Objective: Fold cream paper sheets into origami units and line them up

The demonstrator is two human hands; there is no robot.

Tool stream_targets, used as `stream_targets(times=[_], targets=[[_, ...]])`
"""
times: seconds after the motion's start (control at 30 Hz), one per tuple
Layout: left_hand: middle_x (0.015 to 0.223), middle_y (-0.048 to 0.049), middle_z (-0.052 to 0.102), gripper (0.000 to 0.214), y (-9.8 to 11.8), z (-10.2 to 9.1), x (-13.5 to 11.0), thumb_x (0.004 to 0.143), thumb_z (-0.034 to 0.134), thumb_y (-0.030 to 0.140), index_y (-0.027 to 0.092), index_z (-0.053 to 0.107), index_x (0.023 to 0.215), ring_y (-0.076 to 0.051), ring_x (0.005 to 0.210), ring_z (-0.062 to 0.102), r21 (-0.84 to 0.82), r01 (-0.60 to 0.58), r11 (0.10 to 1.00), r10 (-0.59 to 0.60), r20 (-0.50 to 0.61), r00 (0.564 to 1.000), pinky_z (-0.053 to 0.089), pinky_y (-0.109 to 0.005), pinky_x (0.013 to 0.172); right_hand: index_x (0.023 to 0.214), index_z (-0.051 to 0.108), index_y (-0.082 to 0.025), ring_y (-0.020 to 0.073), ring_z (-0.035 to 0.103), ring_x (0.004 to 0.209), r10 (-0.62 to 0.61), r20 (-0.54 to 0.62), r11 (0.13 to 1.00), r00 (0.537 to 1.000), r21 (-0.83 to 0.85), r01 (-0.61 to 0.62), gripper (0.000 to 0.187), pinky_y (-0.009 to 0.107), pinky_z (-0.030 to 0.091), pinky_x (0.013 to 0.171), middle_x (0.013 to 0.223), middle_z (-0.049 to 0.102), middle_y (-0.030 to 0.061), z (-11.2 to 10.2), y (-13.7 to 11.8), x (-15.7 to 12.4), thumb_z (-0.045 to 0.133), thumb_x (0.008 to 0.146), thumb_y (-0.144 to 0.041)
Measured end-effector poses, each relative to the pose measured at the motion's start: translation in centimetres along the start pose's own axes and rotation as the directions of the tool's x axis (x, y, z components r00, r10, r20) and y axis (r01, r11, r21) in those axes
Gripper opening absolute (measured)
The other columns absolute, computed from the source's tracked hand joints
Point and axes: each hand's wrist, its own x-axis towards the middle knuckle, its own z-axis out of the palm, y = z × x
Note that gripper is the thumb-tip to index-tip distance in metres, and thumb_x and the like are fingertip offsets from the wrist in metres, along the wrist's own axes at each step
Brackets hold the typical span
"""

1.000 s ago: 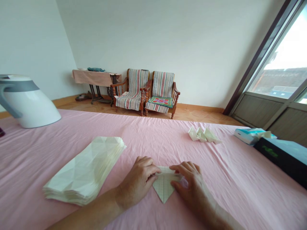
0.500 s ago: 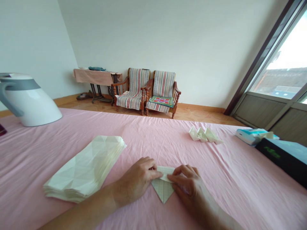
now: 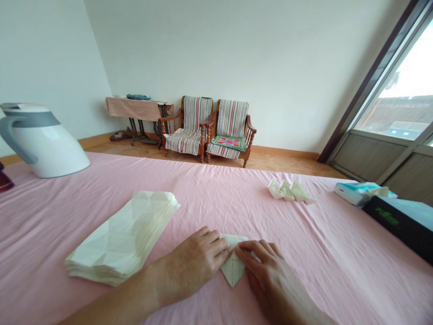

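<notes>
A small folded piece of pale paper (image 3: 233, 271) lies on the pink cloth, its pointed end towards me. My left hand (image 3: 203, 253) presses on its left side with curled fingers, the thumb near the middle. From the right, my right hand (image 3: 265, 266) bears down on the other side, fingers bent and close together. The two hands almost meet over the paper and cover much of its upper half. To the left is a thick stack of creased pale sheets (image 3: 125, 234). Several folded paper pieces (image 3: 289, 190) stand in a row further back on the right.
A white and grey jug (image 3: 57, 144) stands at the back left beside a dark red object (image 3: 5, 180). At the right are a tissue pack (image 3: 355, 192) and a black box (image 3: 392, 216). Two wooden armchairs (image 3: 230, 126) stand beyond the table (image 3: 209, 189).
My fingers have flattened from pinching the paper's edges to pressing down on it. The raised flap in the middle now lies hidden under them. The view has shifted slightly.
</notes>
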Motion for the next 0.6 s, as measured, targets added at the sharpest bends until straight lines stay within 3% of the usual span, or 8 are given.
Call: stream_targets(times=[0.2,0.37,0.6], targets=[[0.093,-0.0046,0.063,0.022,0.1,-0.3,-0.3,0.093,0.057,0.014,0.013,0.058,0.114,-0.022,0.086,0.054,-0.037,0.029,0.999,-0.028,0.024,0.999,0.043,-0.035,0.077,0.101,0.066,-0.019,0.0245,0.062,0.090,-0.048,-0.011,0.983,0.999,-0.176,0.045,0.033,0.041,0.050,0.079,0.108,0.068,0.0067,-0.5,0.1,-0.7,0.055,0.076,0.000],[0.095,-0.0050,0.063,0.019,0.1,-0.5,-0.5,0.092,0.056,0.011,0.013,0.059,0.110,-0.022,0.088,0.054,-0.078,0.056,0.995,-0.050,0.076,0.996,0.045,-0.034,0.080,0.107,0.067,-0.016,0.0264,0.064,0.084,-0.022,0.015,0.962,1.000,-0.274,0.025,0.032,0.044,0.053,0.072,0.103,0.071,0.0081,-1.3,0.1,-0.9,0.061,0.076,-0.009],[0.092,-0.0058,0.062,0.020,-0.3,-1.1,-1.1,0.080,0.056,0.002,0.014,0.063,0.095,-0.023,0.086,0.053,-0.221,0.174,0.960,-0.150,0.120,0.981,0.045,-0.034,0.079,0.083,0.071,-0.019,0.0270,0.065,0.078,-0.066,-0.003,0.908,0.998,-0.414,0.059,0.013,0.044,0.049,0.069,0.097,0.071,0.0098,-1.5,0.1,-1.0,0.060,0.077,-0.013]])
